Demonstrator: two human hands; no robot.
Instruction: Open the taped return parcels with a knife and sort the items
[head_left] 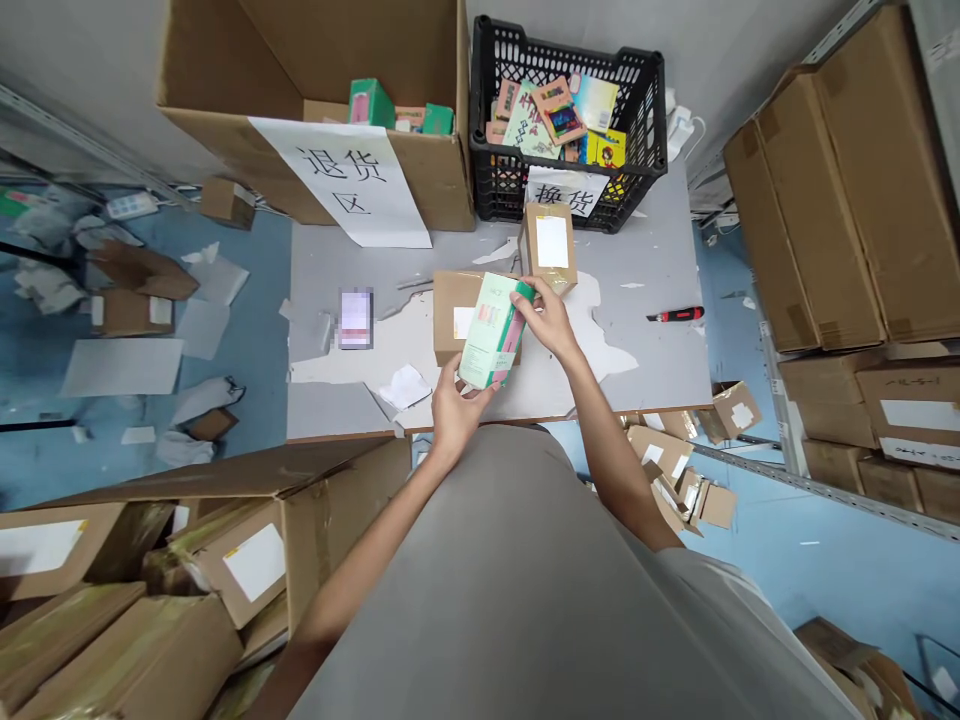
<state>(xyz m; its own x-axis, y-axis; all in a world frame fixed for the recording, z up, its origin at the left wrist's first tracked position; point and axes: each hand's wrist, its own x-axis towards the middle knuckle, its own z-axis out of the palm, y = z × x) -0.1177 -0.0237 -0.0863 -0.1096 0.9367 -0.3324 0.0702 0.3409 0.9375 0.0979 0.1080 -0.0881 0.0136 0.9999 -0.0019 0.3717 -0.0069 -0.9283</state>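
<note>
Both hands hold a green and pink product box (489, 335), tilted above the table. My left hand (457, 408) grips its lower end, and my right hand (547, 318) is closed around the upper right corner. Beneath it lies a brown cardboard box (450, 300) with a white label, partly hidden by the product box. Just behind stands a smaller taped carton (551, 250), also labelled. A crumpled white paper (405, 387) rests left of my left hand.
Behind are a large carton (300, 165) with green boxes inside and a black crate (570, 190) of colourful packs. A red utility knife (676, 314) lies right, a phone (355, 320) left. A big carton of parcels (330, 520) stands front left; shelved cartons (847, 200) line the right.
</note>
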